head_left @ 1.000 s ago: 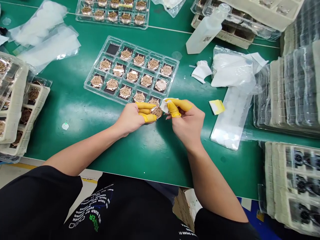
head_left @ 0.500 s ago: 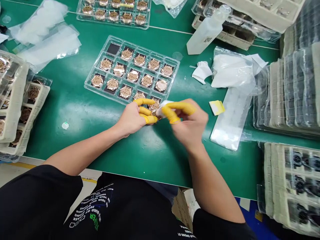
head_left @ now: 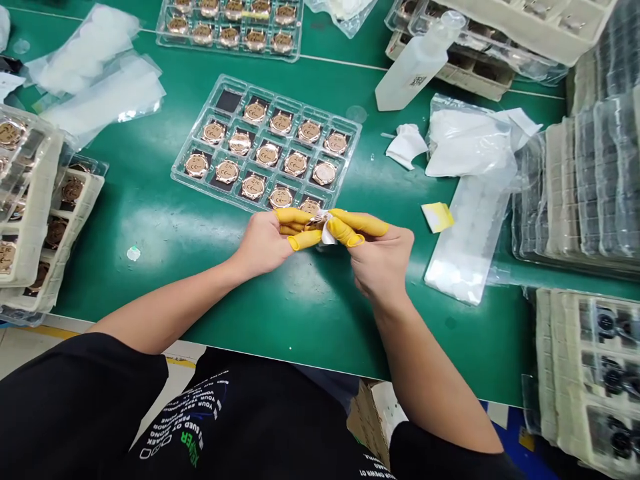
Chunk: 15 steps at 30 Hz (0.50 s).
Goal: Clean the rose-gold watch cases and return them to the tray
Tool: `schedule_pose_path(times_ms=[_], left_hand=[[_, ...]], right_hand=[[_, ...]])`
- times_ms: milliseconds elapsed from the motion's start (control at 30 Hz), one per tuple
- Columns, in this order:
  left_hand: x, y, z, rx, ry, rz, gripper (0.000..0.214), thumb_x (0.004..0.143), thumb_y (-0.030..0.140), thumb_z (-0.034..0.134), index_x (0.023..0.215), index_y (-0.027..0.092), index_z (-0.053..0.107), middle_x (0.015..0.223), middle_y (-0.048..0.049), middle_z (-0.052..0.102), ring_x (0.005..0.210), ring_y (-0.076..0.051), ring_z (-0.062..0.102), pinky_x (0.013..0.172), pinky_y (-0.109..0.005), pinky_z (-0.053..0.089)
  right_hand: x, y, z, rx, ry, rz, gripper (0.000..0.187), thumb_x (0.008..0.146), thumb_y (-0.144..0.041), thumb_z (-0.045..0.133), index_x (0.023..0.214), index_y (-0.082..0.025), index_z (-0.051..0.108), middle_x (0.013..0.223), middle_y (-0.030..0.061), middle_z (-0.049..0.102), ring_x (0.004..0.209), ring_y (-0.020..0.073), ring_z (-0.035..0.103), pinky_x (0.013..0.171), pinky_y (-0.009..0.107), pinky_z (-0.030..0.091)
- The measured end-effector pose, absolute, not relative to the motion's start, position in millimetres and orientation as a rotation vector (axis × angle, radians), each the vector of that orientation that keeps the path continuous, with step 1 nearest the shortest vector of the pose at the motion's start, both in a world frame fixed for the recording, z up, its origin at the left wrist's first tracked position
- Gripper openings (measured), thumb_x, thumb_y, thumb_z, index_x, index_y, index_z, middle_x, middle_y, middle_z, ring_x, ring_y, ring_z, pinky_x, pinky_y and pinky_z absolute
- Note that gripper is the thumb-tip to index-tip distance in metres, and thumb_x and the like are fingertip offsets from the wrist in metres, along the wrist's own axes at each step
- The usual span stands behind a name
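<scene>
Yellow finger cots cover fingers of both hands. My left hand [head_left: 273,237] pinches a rose-gold watch case [head_left: 315,223], mostly hidden by the fingers, at the near right corner of a clear plastic tray [head_left: 194,185]. Pressed against the case is a small white cloth [head_left: 329,235], gripped between the thumb and fingers of my right hand [head_left: 377,250]. Rose-gold watch cases [head_left: 268,154] lie back up in the tray's pockets, on black pads. The far left pocket [head_left: 229,101] shows only its black pad.
A white squeeze bottle [head_left: 413,70] stands beyond the tray to the right, near a crumpled wipe [head_left: 406,145] and plastic bags [head_left: 467,143]. Another tray of watch cases [head_left: 230,35] lies at the back. Stacked trays [head_left: 75,227] flank the left; more stacks [head_left: 575,193] stand on the right.
My right hand, blurred before, has closed in against the left, bringing the white cloth onto the watch case. The case now sits edge-on between the fingers.
</scene>
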<state>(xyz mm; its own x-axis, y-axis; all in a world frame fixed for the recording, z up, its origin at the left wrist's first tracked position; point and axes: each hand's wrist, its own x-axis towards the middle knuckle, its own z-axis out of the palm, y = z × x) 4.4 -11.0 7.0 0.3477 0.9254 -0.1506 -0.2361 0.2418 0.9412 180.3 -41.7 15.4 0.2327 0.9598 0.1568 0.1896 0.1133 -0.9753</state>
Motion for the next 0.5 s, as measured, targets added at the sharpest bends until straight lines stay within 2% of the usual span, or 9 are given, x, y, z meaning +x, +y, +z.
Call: schedule_pose_path(times_ms=[133,233,400,500], left_hand=[[5,-17,7,1.063,0.881,0.912,0.035,0.067,0.029,0.095,0.098,0.017,0.084,0.1,-0.0062,0.084,0.09,-0.02,0.079,0.092,-0.036,0.064],[9,-23,9,0.974,0.902,1.013,0.039,0.062,0.033,0.099,0.095,0.018,0.085,0.097,-0.0058,0.084,0.09,-0.021,0.079,0.092,-0.037,0.065],[16,-27,13,0.758,0.901,1.083,0.046,0.05,0.034,0.105,0.088,0.018,0.083,0.09,-0.0047,0.083,0.083,-0.019,0.077,0.084,-0.035,0.065],[18,-26,13,0.665,0.886,1.127,0.049,0.048,0.039,0.105,0.087,0.019,0.083,0.091,-0.0045,0.083,0.081,-0.018,0.076,0.079,-0.033,0.064]], right_hand=[[176,-40,18,-1.25,-1.44,0.543,0.009,0.083,-0.033,0.085,0.09,-0.028,0.085,0.082,-0.0003,0.081,0.071,0.015,0.065,0.065,0.032,0.052],[174,-40,19,-1.217,-1.486,0.411,0.006,0.087,-0.029,0.08,0.09,-0.027,0.084,0.08,0.0004,0.079,0.068,0.015,0.066,0.062,0.031,0.051],[159,-47,12,-1.249,-1.282,0.432,0.006,0.088,-0.027,0.079,0.093,-0.024,0.082,0.083,0.001,0.078,0.073,0.0152,0.069,0.066,0.031,0.054],[150,-51,6,-1.288,-1.193,0.46,0.007,0.087,-0.028,0.08,0.091,-0.023,0.08,0.083,0.0007,0.075,0.073,0.0147,0.068,0.065,0.03,0.052]])
